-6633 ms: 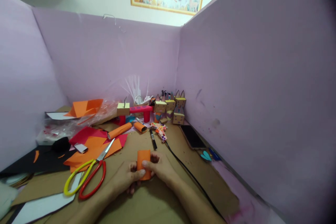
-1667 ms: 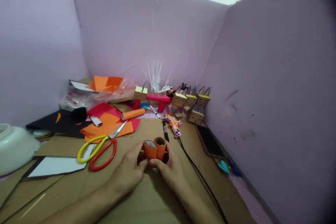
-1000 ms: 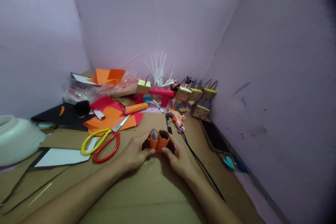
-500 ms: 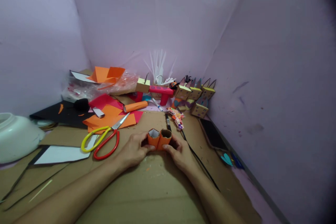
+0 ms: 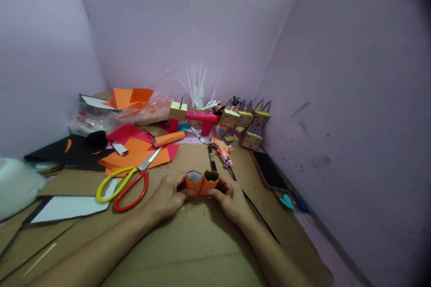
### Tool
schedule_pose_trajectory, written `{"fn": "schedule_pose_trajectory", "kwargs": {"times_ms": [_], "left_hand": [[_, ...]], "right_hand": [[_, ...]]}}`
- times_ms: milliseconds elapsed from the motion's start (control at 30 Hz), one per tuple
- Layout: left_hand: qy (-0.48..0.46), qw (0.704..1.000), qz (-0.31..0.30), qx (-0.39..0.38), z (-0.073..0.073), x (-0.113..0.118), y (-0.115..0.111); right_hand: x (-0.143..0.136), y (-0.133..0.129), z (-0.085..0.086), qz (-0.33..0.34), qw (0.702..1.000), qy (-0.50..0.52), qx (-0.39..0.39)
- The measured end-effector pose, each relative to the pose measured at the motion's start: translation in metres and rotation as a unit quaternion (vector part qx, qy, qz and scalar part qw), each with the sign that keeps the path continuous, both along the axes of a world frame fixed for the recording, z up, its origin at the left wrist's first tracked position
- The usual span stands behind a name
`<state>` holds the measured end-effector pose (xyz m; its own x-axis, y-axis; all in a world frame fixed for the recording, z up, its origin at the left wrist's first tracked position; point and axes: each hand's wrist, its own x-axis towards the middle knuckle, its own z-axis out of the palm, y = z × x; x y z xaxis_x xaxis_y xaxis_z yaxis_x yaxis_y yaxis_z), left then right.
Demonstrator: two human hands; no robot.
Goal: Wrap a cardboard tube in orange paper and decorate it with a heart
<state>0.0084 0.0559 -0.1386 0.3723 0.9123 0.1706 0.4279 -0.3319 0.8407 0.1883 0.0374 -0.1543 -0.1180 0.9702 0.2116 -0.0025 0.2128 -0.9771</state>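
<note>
Two short orange tubes stand side by side and touching at the middle of the cardboard. Around the left orange tube, which looks pale inside, my left hand closes its thumb and fingers. The right orange tube shows brown cardboard inside, and my right hand grips it from its right side. Both thumbs press on the near faces of the tubes. Left of my left hand lie scissors with one yellow and one red handle, their blades apart.
Orange paper and an orange roll lie behind the scissors. Several cardboard animal heads stand at the back right. A phone lies by the right wall. A white bowl is at the left edge.
The view has shifted slightly, so most things on the table sit further left and the near ones a little lower. Both hands keep the same hold on the two tubes.
</note>
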Motion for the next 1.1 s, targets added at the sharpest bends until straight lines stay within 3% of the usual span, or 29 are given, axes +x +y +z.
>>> {"fn": "schedule_pose_trajectory", "kwargs": {"times_ms": [267, 433, 667, 900, 1100], "left_hand": [[-0.036, 0.999, -0.002, -0.029, -0.004, 0.001, 0.002], [-0.091, 0.993, -0.010, -0.079, 0.002, 0.000, 0.003], [-0.262, 0.935, 0.036, -0.237, 0.004, -0.005, -0.002], [-0.246, 0.935, 0.059, -0.247, 0.004, -0.007, -0.006], [-0.209, 0.944, 0.048, -0.251, 0.014, -0.015, -0.012]], "right_hand": [[0.002, -0.001, -0.002, 0.003, 1.000, 0.000, -0.001], [0.000, -0.002, 0.001, 0.013, 1.000, 0.018, 0.006], [-0.001, -0.002, 0.005, 0.027, 0.987, 0.121, -0.103], [-0.004, 0.000, 0.006, 0.003, 0.985, 0.122, -0.119], [-0.015, -0.003, 0.010, 0.051, 0.979, 0.138, -0.139]]}}
